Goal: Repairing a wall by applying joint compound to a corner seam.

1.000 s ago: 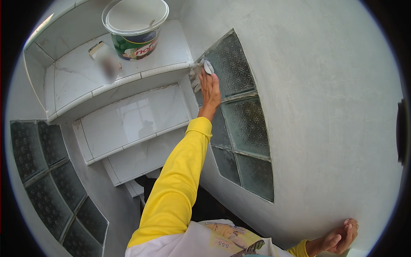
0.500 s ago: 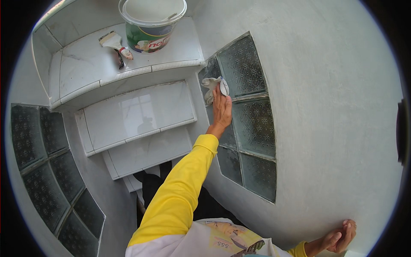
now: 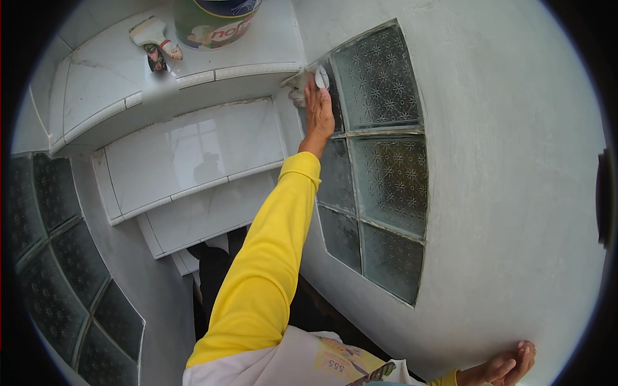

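Rag (image 3: 296,90): one, grey-white, at the upper left edge of the right-side window (image 3: 389,183), near the tiled steps (image 3: 199,161). Should be light, limp, not fragile; slipperiness can't be judged. Best hold: bunched middle, flat under the fingers, loose edges tucked in.

Left hand (image 3: 318,112): has the rag, fingers together and nearly straight, a patterned corner poking out on the thumb side. Can't tell how tight; fingertips partly hidden.

Right hand (image 3: 512,368): loosely cupped by the wall (image 3: 502,161), nothing visible in it. Wall contact unclear.

Counts: two bare hands. Right-side window, six glass blocks, one mostly behind the hand. Left-side window (image 3: 64,257), six showing. One bucket (image 3: 215,22), cut off by the top edge. Two brushes: one white brush (image 3: 151,31), one dark-handled brush (image 3: 156,59), its far end blurred. At least three steps.
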The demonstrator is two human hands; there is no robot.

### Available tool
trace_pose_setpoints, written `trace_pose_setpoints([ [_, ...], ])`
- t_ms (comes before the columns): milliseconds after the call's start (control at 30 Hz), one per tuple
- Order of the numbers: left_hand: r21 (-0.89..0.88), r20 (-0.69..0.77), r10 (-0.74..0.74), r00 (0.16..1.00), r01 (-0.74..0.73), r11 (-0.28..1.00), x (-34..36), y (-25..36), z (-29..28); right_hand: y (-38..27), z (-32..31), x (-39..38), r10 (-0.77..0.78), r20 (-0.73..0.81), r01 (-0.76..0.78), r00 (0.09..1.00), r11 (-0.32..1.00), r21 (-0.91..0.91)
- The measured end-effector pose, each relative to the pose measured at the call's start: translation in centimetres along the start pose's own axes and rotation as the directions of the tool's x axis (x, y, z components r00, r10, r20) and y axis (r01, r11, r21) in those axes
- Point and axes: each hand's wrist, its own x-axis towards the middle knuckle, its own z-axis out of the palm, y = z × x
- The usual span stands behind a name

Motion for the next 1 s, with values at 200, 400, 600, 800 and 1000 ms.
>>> trace_pose_setpoints([
  [200, 0.032, 0.136, 0.195, 0.971, -0.201, 0.979, -10.7, 1.7, 1.1, 0.4, -0.2, -0.5, 0.010, 0.011, -0.010, 1.000, 1.000, -0.015],
  [400, 0.072, -0.056, 0.034, 0.998, -0.030, 0.997, -0.3, -0.8, -0.5, 0.4, 0.1, -0.6, -0.004, -0.004, 0.004, 1.000, 0.999, -0.043],
  [600, 0.122, 0.064, 0.145, 0.987, -0.152, 0.981, -8.3, -3.2, -0.7, 0.3, -0.3, -0.7, -0.005, 0.053, 0.013, 0.999, 0.989, -0.148],
  [800, 0.180, -0.070, 0.060, 0.996, -0.047, 0.983, -0.3, -5.9, -1.0, 0.4, 0.0, -0.5, -0.016, 0.072, 0.024, 0.997, 0.992, -0.124],
  [1000, 0.367, -0.007, -0.073, 0.997, 0.070, 0.928, -5.1, -7.5, -2.3, -0.3, -0.8, -0.7, 0.080, 0.207, -0.034, 0.975, 0.975, -0.218],
])
